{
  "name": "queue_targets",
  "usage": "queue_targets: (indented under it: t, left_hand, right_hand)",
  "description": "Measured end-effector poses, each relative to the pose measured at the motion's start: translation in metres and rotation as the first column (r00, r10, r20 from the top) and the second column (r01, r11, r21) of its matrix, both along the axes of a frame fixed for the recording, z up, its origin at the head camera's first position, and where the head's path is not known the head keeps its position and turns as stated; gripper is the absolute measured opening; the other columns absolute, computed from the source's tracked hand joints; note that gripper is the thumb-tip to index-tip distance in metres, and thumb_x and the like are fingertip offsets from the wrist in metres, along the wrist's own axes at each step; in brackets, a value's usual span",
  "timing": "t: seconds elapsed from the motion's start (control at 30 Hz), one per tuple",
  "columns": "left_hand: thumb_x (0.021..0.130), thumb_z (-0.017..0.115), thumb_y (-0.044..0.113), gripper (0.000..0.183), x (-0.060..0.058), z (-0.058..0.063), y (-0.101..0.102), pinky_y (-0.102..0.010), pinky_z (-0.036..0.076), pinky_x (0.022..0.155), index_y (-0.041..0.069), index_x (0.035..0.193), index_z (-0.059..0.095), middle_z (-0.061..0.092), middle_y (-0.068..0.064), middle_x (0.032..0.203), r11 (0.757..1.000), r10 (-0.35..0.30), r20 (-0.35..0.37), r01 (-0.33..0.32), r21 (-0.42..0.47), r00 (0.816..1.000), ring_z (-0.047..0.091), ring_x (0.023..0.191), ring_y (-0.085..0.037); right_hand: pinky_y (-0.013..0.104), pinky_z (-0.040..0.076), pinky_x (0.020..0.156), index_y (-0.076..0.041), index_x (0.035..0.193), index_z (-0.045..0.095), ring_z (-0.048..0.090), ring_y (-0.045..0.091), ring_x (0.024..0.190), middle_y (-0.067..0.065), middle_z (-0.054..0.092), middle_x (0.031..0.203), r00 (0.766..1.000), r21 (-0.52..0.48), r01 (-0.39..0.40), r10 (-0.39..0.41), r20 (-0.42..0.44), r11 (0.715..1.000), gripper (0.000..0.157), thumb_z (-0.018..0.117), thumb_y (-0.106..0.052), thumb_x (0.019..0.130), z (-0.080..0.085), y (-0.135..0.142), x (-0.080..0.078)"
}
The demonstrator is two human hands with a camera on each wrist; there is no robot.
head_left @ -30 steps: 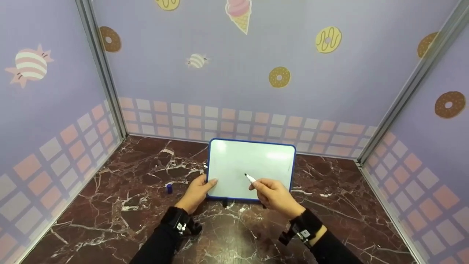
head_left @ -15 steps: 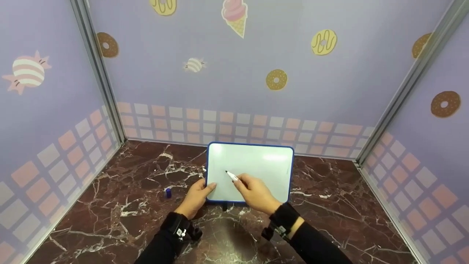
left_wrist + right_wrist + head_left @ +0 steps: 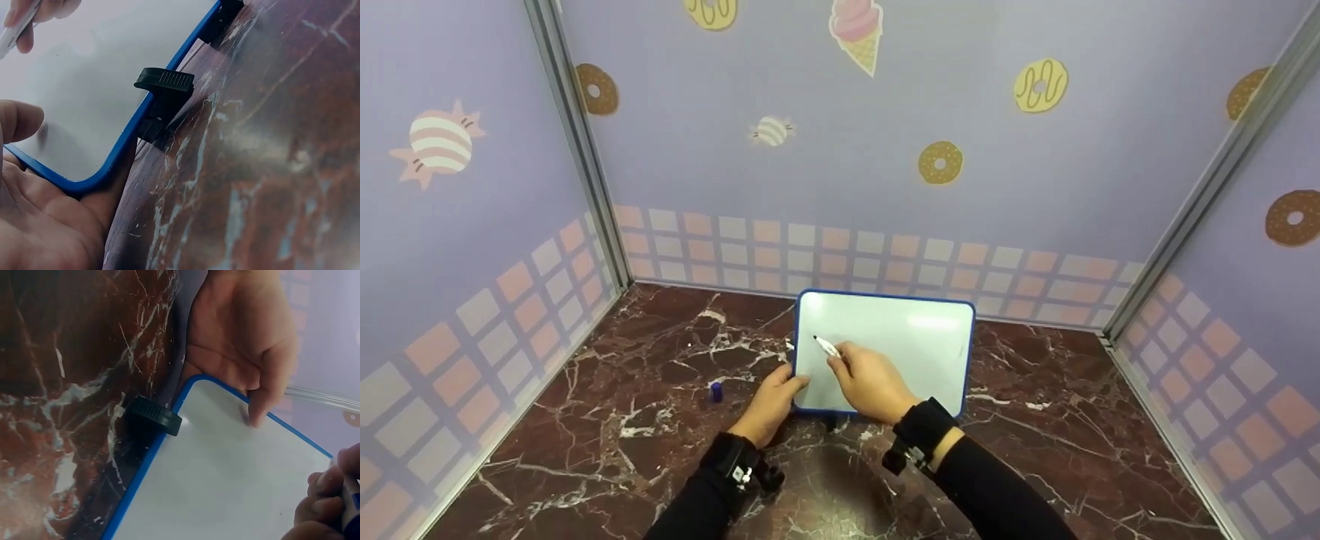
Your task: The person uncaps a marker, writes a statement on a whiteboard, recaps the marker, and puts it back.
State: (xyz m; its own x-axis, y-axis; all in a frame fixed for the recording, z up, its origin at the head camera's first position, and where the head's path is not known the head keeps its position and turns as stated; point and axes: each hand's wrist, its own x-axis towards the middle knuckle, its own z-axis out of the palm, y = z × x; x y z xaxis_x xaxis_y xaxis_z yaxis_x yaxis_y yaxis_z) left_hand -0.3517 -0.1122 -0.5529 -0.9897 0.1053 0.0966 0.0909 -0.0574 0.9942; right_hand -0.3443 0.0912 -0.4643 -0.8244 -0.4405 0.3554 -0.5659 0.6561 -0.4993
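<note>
A small whiteboard point(image 3: 900, 337) with a blue frame stands tilted on the table, a black clip point(image 3: 166, 81) on its lower edge. My left hand point(image 3: 769, 401) grips its lower left side, thumb on the white face and the other fingers behind. In my right hand point(image 3: 874, 382) is a white marker point(image 3: 826, 346), pinched between thumb and fingers. Its black tip points at the upper left of the board; whether it touches the surface I cannot tell. A blue marker cap point(image 3: 716, 391) stands on the table left of my left hand.
The table point(image 3: 585, 442) has a dark red marble pattern. Patterned purple walls point(image 3: 697, 172) enclose it at the back and both sides, with grey metal posts point(image 3: 585, 150) at the corners. A second black piece point(image 3: 222, 21) sits farther along the board's lower edge.
My right hand has carried the marker leftward across the board, from its middle to the upper left. My left hand keeps its grip on the board's side.
</note>
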Motion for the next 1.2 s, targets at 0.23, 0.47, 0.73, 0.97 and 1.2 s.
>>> queue_targets:
  t: [0.23, 0.47, 0.73, 0.97, 1.2]
  left_hand:
    - [0.101, 0.054, 0.007, 0.046, -0.002, -0.003, 0.006, -0.042, 0.053, 0.104, -0.011, 0.142, 0.063, 0.068, -0.022, 0.138, 0.998, -0.005, 0.003, 0.004, 0.055, 1.0, 0.065, 0.123, -0.031]
    - [0.099, 0.052, 0.004, 0.047, 0.002, -0.005, 0.005, -0.042, 0.057, 0.1, -0.013, 0.142, 0.062, 0.069, -0.024, 0.138, 0.997, -0.007, 0.037, 0.004, 0.075, 0.999, 0.067, 0.118, -0.031]
    - [0.101, 0.051, 0.004, 0.047, 0.004, -0.002, 0.005, -0.048, 0.057, 0.103, -0.014, 0.144, 0.061, 0.067, -0.026, 0.141, 0.995, -0.006, 0.027, 0.004, 0.099, 1.0, 0.067, 0.12, -0.034]
    - [0.097, 0.048, 0.0, 0.048, 0.002, -0.005, 0.002, -0.045, 0.06, 0.095, -0.013, 0.143, 0.059, 0.07, -0.024, 0.133, 0.989, -0.051, 0.048, 0.043, 0.139, 0.998, 0.069, 0.113, -0.031]
    - [0.087, 0.049, -0.004, 0.051, 0.0, -0.005, 0.0, -0.037, 0.058, 0.088, -0.012, 0.135, 0.063, 0.072, -0.019, 0.123, 0.995, -0.037, 0.027, 0.034, 0.096, 0.999, 0.069, 0.105, -0.028]
  right_hand:
    - [0.036, 0.044, 0.058, -0.005, 0.11, 0.068, 0.047, 0.014, 0.062, -0.005, 0.051, 0.076, 0.995, 0.055, 0.042, -0.037, -0.09, 0.998, 0.02, 0.056, -0.02, 0.115, 0.003, -0.006, -0.002]
    - [0.042, 0.048, 0.058, -0.006, 0.103, 0.066, 0.051, 0.018, 0.063, -0.002, 0.053, 0.075, 0.988, 0.033, 0.084, -0.079, -0.131, 0.996, 0.018, 0.058, -0.018, 0.114, 0.0, -0.013, -0.003]
    - [0.04, 0.047, 0.057, -0.005, 0.1, 0.065, 0.05, 0.019, 0.062, -0.001, 0.052, 0.075, 0.984, 0.039, 0.099, -0.092, -0.151, 0.994, 0.021, 0.058, -0.018, 0.114, 0.003, -0.018, -0.007]
    - [0.04, 0.047, 0.059, -0.006, 0.099, 0.064, 0.051, 0.019, 0.064, 0.0, 0.053, 0.076, 0.984, 0.057, 0.123, -0.114, -0.136, 0.991, 0.021, 0.058, -0.019, 0.114, 0.003, -0.022, -0.007]
    - [0.046, 0.045, 0.054, -0.007, 0.094, 0.06, 0.05, 0.02, 0.06, 0.001, 0.051, 0.073, 0.976, 0.029, 0.094, -0.086, -0.199, 0.995, 0.025, 0.056, -0.021, 0.115, -0.008, -0.02, -0.017]
